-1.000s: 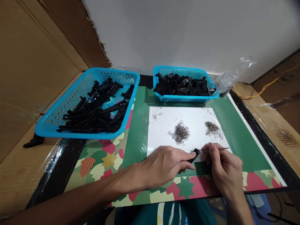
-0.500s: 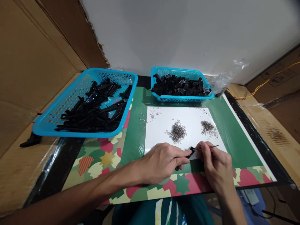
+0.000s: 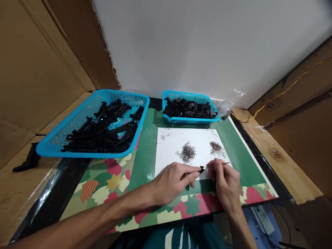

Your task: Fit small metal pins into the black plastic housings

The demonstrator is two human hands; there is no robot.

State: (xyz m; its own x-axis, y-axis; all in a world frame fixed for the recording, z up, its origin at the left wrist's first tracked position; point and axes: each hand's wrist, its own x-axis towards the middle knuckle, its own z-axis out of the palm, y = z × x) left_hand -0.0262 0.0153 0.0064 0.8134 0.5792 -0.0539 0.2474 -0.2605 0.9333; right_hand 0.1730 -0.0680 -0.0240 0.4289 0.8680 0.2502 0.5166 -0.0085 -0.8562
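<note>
Near the front edge of a white sheet [image 3: 166, 155], my left hand [image 3: 175, 181] pinches a small black part [image 3: 201, 169] between thumb and forefinger. My right hand [image 3: 225, 180] is closed on a thin metal tool [image 3: 225, 163], whose tip points left at the end of the black part. Whether the tip touches it is too small to tell. Just beyond my hands, a pile of tiny metal pieces [image 3: 188, 152] lies on the sheet, with a smaller pile [image 3: 216, 148] to its right. A few loose pieces [image 3: 164, 135] are scattered at the sheet's back left.
A large blue basket [image 3: 77, 155] at the left holds long black parts. Behind the sheet, another blue basket [image 3: 192, 121] holds short black parts. Clear plastic [image 3: 225, 105] and a yellow cord [image 3: 259, 110] lie at the back right. Cardboard [image 3: 41, 52] stands at the left.
The camera view has shifted, so the baskets sit lower and the sheet further left. The tip of the black part now appears more upright between my hands. Both hands keep their grips.
</note>
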